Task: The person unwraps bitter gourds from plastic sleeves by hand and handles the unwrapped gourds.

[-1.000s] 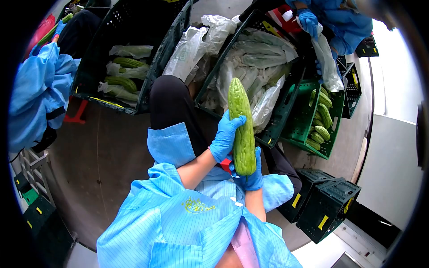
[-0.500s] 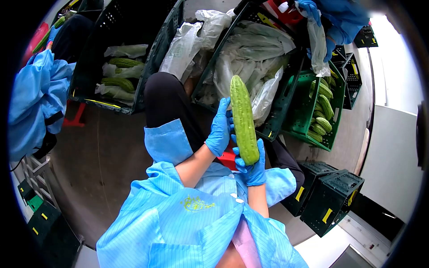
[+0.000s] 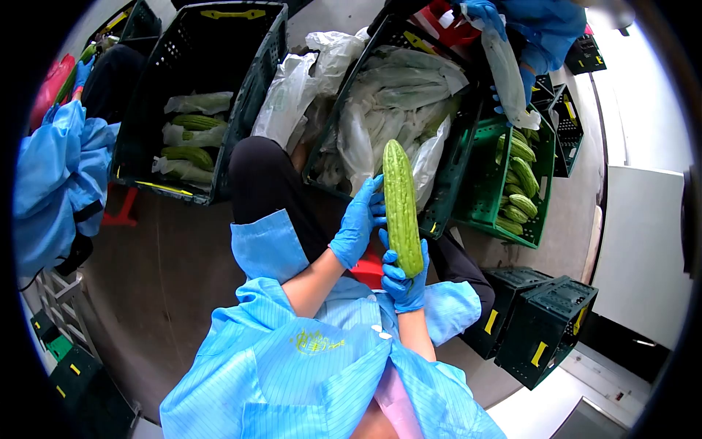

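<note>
A long, bumpy green bitter melon stands nearly upright in front of my body. My right hand, in a blue glove, is wrapped round its lower end. Just left of the melon is my left hand, also gloved, its fingers apart and near the melon's side; whether the fingertips touch it is unclear. Beyond the melon's tip, a dark crate holds many melons in clear plastic bags.
Left is a large dark crate with bagged melons. A green crate holds bare melons. Dark crates stand at lower right. One co-worker's sleeve is at left; another co-worker holds a bag at upper right.
My left hand has let go of the melon and moved left off it. My right hand still holds the lower end. The co-worker's bag at upper right has shifted left.
</note>
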`<state>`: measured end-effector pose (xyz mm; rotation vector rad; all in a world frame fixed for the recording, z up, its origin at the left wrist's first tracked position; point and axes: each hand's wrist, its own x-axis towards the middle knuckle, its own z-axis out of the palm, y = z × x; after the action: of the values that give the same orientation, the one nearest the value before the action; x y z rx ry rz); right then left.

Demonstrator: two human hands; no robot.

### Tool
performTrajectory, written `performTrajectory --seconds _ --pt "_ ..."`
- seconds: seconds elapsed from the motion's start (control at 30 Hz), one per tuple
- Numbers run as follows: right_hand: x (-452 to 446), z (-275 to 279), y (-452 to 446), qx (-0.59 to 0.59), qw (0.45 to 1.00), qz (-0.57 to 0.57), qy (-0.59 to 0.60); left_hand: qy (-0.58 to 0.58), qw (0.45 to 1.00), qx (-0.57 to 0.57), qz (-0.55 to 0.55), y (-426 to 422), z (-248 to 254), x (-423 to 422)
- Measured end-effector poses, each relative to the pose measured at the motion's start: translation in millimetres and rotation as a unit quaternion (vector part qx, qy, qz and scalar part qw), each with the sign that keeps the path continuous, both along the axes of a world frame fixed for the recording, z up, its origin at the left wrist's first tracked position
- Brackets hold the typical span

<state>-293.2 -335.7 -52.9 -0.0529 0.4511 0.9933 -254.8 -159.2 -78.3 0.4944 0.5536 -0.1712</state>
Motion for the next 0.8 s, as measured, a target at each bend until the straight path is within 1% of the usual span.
performTrajectory --seconds 0.1,0.17,0.2,0.23,0.27,0.3,0.37,0.43,0.47,0.5,0.57,0.6,0.7,0.8 --pt "1 1 0 -0.017 1.000 0.005 -0.018 0.017 1.000 -0.009 -0.018 0 3 2" --pt "3 5 0 -0.048 0.998 0.007 -0.044 0.025 0.999 0.019 -0.017 -4 -2 1" --pt "3 0 -4 -0.077 0.994 0.006 -0.077 0.024 0.998 0.042 -0.036 -5 -1 0" --pt "4 12 1 -0.154 0.984 -0.022 -0.087 0.021 0.996 0.065 -0.053 -5 0 -2" --pt "6 20 5 -0.202 0.975 -0.047 -0.079 0.021 0.992 0.090 -0.083 -6 1 -2" --pt "7 24 6 -0.247 0.964 -0.073 -0.069 0.028 0.988 0.126 -0.087 -7 10 -2" --pt "9 12 -11 -0.201 0.970 -0.062 -0.119 0.028 0.963 0.247 -0.104 -9 3 -1" --pt "13 3 -30 -0.201 0.971 -0.061 -0.118 -0.027 0.939 0.334 -0.078 -14 -13 6" --pt "17 5 -34 -0.194 0.969 -0.090 -0.119 -0.064 0.900 0.430 -0.031 -20 -39 12" --pt "22 8 -39 -0.186 0.968 -0.117 -0.119 -0.069 0.855 0.512 -0.050 -20 -38 15" --pt "35 6 -59 -0.142 0.973 -0.137 -0.123 -0.072 0.740 0.664 -0.080 -19 -38 21" --pt "43 14 -68 -0.186 0.962 -0.150 -0.131 -0.050 0.740 0.662 -0.107 -19 -41 24" --pt "73 30 -104 -0.316 0.917 -0.171 -0.171 -0.035 0.621 0.753 -0.216 -18 -51 33" --pt "108 41 -144 -0.418 0.871 -0.199 -0.164 0.023 0.560 0.774 -0.295 -14 -72 55"
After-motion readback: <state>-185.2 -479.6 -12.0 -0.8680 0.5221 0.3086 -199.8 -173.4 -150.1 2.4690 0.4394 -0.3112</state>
